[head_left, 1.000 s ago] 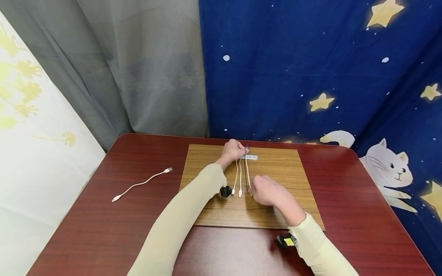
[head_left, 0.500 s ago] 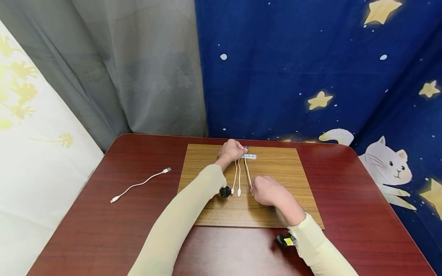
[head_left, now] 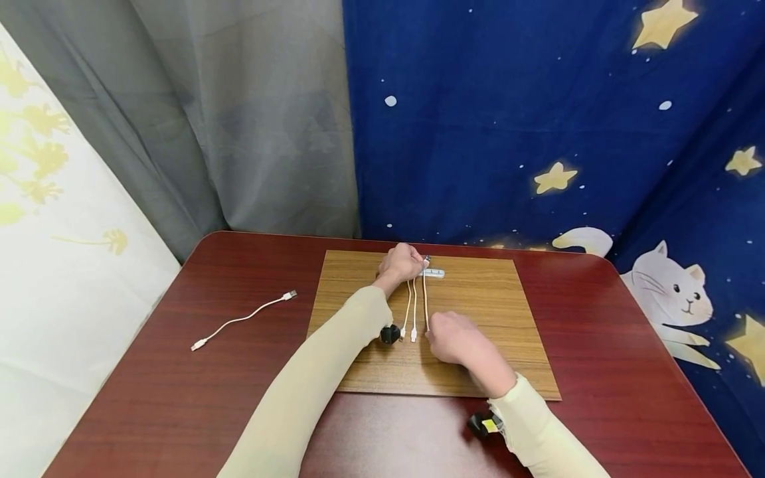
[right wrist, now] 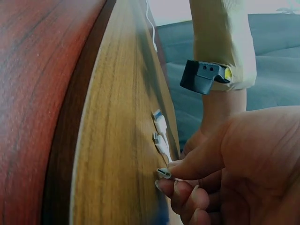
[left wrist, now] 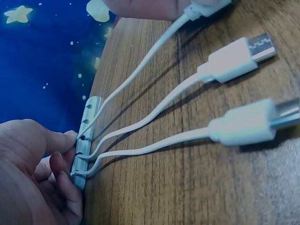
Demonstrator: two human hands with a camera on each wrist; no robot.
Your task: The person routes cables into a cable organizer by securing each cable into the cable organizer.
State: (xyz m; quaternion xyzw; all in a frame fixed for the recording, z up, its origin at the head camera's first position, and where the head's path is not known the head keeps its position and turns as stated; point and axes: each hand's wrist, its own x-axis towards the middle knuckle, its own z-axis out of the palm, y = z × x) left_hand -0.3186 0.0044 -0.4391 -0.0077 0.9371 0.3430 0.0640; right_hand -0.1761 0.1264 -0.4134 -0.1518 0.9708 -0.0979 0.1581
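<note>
My left hand [head_left: 402, 263] pinches the far part of a white charging cable [head_left: 425, 299] at the pale cable clip strip [head_left: 434, 273]. In the left wrist view, its thumb and fingers grip around the strip [left wrist: 95, 104] where the cable meets a slot. Two more white cables sit in neighbouring slots, their micro-type plug [left wrist: 232, 61] and another metal-tipped plug [left wrist: 246, 123] lying towards the near side. My right hand [head_left: 455, 338] pinches the near end of the first cable; its small oval-mouthed connector [right wrist: 164, 173] pokes out between thumb and fingers in the right wrist view.
The strip lies near the back of a wood-grain board [head_left: 490, 358] on a dark red table [head_left: 251, 392]. Another white USB cable [head_left: 245, 318] lies on the table at the left. Curtains [head_left: 442, 133] hang behind the back edge.
My right hand has shifted slightly left and nearer, swinging the near end of the held cable left so it runs straighter. My left hand stays at the clip strip.
</note>
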